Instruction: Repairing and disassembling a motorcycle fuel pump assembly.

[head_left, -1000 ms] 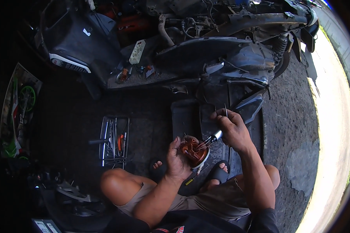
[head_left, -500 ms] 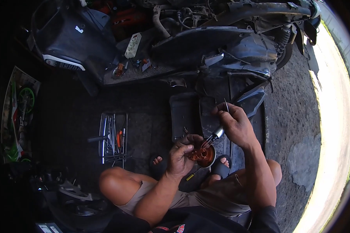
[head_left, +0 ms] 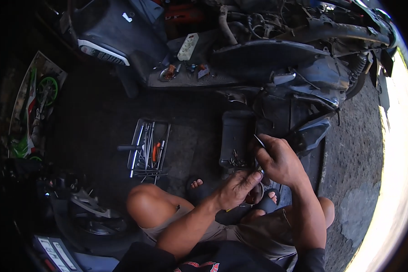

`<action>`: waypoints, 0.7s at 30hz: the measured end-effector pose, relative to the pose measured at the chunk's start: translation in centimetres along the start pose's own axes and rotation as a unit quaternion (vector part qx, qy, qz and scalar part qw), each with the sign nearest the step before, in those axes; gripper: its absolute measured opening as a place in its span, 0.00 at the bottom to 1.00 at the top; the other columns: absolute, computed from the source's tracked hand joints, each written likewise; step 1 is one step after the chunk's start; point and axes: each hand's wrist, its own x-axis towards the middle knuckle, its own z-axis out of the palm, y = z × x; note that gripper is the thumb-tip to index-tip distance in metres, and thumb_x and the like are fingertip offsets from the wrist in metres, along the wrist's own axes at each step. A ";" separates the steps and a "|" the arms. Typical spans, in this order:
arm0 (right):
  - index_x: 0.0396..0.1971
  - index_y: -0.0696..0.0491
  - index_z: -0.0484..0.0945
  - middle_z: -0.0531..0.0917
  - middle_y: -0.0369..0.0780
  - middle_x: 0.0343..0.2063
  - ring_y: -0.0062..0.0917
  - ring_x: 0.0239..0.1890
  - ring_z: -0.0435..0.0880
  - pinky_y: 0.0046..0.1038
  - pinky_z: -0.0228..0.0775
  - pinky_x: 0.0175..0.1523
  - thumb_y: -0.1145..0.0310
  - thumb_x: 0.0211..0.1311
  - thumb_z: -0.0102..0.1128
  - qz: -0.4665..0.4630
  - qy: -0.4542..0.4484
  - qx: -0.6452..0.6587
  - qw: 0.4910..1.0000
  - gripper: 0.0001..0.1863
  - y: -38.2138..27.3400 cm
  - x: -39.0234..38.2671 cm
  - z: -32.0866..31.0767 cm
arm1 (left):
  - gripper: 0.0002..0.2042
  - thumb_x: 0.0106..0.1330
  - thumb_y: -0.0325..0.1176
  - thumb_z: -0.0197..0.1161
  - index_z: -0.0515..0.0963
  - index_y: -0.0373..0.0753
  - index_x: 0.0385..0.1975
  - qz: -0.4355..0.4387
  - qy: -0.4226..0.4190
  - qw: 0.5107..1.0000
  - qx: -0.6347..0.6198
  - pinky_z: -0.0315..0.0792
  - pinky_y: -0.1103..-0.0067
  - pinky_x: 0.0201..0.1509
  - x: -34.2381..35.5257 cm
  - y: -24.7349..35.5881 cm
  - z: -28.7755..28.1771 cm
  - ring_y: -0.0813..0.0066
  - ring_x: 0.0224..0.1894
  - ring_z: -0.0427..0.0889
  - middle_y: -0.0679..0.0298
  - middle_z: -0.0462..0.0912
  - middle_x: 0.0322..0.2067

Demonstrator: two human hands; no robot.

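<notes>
Left hand, low middle of frame, curled round brown round part, mostly hidden by fingers. Right hand just beside it, up and right, gripping thin metal tool, tip poking out up and left. Black bin just above hands, small bits inside. Tool tray left of middle. Dark scooter across top.

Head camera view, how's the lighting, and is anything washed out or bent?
In the head view, the ground strip at right is glaring, nearly white, its edge bowed by the fisheye; in the same view, the dark floor left of the tool tray loses detail, while the left hand and right hand stay readable.
</notes>
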 end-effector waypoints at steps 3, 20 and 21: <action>0.32 0.64 0.76 0.77 0.52 0.17 0.43 0.22 0.80 0.41 0.70 0.33 0.66 0.67 0.52 0.054 -0.032 0.054 0.997 0.15 -0.9 0.1 1.1 | 0.25 0.77 0.52 0.46 0.75 0.30 0.42 -0.016 0.019 0.999 -0.023 0.76 0.81 0.33 -1.6 -1.0 -0.2 0.77 0.27 0.81 0.62 0.80 0.27; 0.37 0.62 0.83 0.85 0.55 0.34 0.42 0.37 0.87 0.40 0.78 0.39 0.61 0.61 0.53 0.343 -0.288 -0.033 0.894 0.19 23.2 -9.8 26.0 | 0.27 0.74 0.59 0.40 0.74 0.41 0.29 0.166 0.358 0.841 -0.371 0.71 0.66 0.53 -0.3 -0.6 -6.3 0.61 0.29 0.79 0.57 0.78 0.18; 0.36 0.62 0.83 0.85 0.58 0.36 0.47 0.39 0.87 0.42 0.79 0.42 0.62 0.58 0.55 0.288 -0.261 -0.069 0.919 0.18 25.6 -10.3 26.7 | 0.27 0.74 0.59 0.40 0.74 0.41 0.29 0.161 0.343 0.840 -0.389 0.71 0.66 0.53 0.5 -0.6 -6.1 0.61 0.29 0.79 0.58 0.77 0.17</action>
